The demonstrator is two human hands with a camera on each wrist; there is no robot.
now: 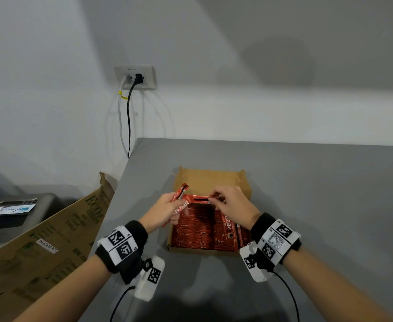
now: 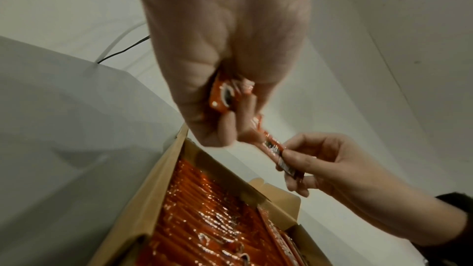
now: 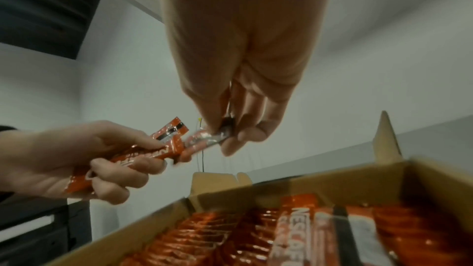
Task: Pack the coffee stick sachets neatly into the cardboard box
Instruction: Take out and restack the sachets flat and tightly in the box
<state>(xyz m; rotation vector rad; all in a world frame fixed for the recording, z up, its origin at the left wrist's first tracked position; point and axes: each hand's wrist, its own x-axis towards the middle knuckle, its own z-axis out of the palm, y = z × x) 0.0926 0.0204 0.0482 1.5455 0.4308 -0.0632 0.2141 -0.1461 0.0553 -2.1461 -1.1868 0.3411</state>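
An open cardboard box [image 1: 210,180] sits mid-table, packed with rows of red coffee stick sachets [image 1: 197,231]. My left hand [image 1: 171,206] hovers over the box's far left corner and grips a small bunch of sachets [image 1: 179,196], seen clearly in the right wrist view as sachets [image 3: 153,151] in curled fingers. My right hand [image 1: 222,199] pinches the end of one sachet [image 1: 199,199] drawn sideways from that bunch above the box. The left wrist view shows that sachet [image 2: 275,149] between the right hand's thumb and fingers [image 2: 302,159].
The grey table [image 1: 307,194] extends to the right and front of the box. A large printed carton [image 1: 51,240] leans at the table's left edge, beside a black machine [image 1: 11,212]. A wall socket [image 1: 135,77] with hanging cables is behind.
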